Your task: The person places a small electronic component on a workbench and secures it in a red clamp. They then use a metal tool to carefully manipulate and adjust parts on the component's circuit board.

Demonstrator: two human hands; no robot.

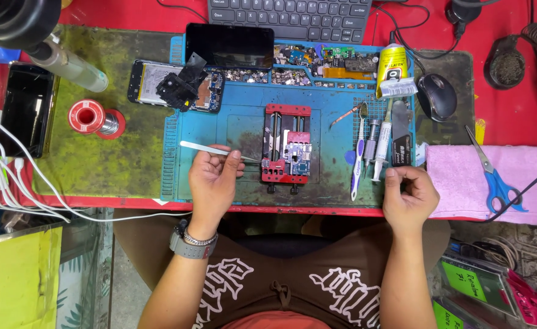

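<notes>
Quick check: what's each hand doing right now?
Left hand: closed on tweezers.
Right hand: fingers curled, holding nothing visible.

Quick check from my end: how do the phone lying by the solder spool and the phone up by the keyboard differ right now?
The opened phone beside the solder spool lies back off, battery and board exposed, with a black part resting on it. The dark phone below the keyboard shows only a blank black face. The opened one straddles the blue mat's left edge; the dark one overhangs its top edge. Both lie flat, lengthwise left to right.
</notes>
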